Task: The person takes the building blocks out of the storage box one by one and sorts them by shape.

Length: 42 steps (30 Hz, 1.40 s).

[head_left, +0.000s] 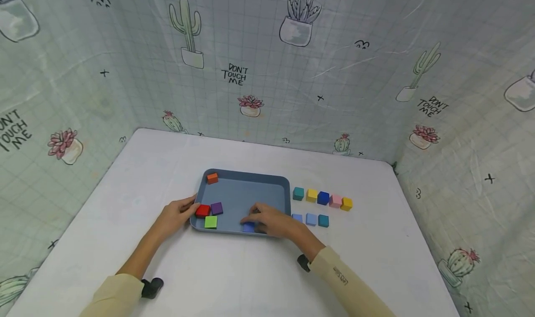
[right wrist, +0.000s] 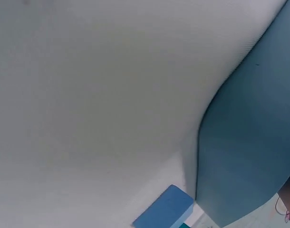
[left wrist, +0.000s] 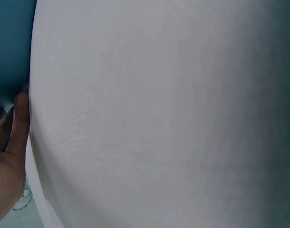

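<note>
A blue-grey tray [head_left: 251, 180] lies on the white table. At its left wall my left hand [head_left: 174, 217] holds the rim, the thumb beside a red block [head_left: 203, 211]. In the left wrist view, fingers [left wrist: 21, 114] lie along the tray's outer wall. Inside the tray's near right part, my right hand [head_left: 270, 220] pinches a blue block [head_left: 248, 227], which is partly hidden by the fingers. Purple [head_left: 217, 208] and lime green [head_left: 211, 222] blocks sit near the red one. An orange block [head_left: 212, 178] occupies the far left corner.
Right of the tray stands a row of teal [head_left: 298, 194], yellow [head_left: 311, 195], dark blue [head_left: 323, 198], pink [head_left: 336, 201] and golden yellow [head_left: 346, 204] blocks. Nearer are light blue blocks [head_left: 311, 219] and another teal block [head_left: 323, 221]. A patterned curtain [head_left: 267, 75] surrounds the table.
</note>
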Available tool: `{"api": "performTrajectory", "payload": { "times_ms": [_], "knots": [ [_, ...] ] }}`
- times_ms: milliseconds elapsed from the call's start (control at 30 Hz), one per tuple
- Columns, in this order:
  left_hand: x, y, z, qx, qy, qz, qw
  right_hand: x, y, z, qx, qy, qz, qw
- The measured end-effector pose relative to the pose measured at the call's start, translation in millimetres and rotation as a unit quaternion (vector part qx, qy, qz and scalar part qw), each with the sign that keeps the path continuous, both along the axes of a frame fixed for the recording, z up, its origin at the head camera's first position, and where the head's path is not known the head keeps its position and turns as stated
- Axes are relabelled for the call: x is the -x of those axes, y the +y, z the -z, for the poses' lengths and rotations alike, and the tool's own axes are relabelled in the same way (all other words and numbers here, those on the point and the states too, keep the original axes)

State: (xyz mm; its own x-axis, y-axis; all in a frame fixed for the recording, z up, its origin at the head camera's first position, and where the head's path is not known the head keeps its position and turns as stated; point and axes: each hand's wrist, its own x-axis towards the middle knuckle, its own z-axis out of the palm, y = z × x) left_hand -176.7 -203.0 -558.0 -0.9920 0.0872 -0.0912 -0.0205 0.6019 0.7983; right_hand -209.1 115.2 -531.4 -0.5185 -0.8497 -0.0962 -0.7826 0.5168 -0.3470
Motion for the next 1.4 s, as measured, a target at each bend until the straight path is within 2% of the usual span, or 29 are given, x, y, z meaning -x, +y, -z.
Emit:
{"api": "performTrajectory", "payload": {
  "times_ms": [167,700,1067,1400],
  "knots": [
    [0.0,0,-0.3,-0.007,0.007,0.007,0.9999,0.3,3,4.5,0.026,-0.001,0.009,1.000],
    [-1.6,2,-5.9,-0.005,-0.005,0.005,1.0000,-2.9,12,4.7,0.031,0.005,0.071,0.997],
    [-0.6,1,-3.0,0.005,-0.005,0.002,1.0000,-2.3,21,-3.3,0.034,-0.015,0.105,0.994],
    [0.7,2,-2.9,0.010,-0.003,0.005,0.9999,0.2,38,-11.0,0.053,0.015,0.138,0.989]
  ]
}}
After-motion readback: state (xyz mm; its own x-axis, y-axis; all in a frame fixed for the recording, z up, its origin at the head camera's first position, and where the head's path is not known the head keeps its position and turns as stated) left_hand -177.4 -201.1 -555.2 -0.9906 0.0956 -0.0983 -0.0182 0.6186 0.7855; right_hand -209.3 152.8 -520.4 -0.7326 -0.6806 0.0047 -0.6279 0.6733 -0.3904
